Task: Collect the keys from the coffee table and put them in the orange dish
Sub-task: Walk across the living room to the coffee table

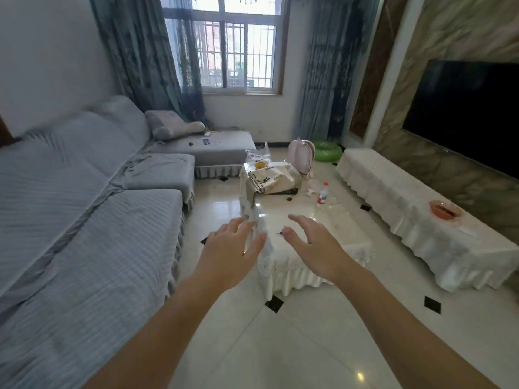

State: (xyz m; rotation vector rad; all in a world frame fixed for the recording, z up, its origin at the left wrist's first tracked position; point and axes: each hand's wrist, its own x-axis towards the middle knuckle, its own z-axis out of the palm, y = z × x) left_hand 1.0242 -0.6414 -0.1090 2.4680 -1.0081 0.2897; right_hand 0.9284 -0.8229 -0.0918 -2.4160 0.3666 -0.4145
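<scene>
Head view looks down a living room with both arms stretched forward. Left hand [234, 248] and right hand [311, 245] hover with fingers spread and empty, not yet over anything they could grip. Small dark keys [280, 233] lie on the coffee bench [337, 231] near its near-left corner, showing just beyond the right thumb tip; a second dark item [289, 198], possibly more keys, sits further along, close to the bag [273, 179] at the far end, though it is too small to identify. An orange dish [445, 210] rests on the long covered TV bench [421, 226] to the right, well apart from the keys.

My reading is that the reach is only starting. Risks: the glossy top could let the keys slide toward the near edge and drop to the tiled floor; the far item could be overlooked; and the plastic bottle [323, 194] nearby could be knocked over.
</scene>
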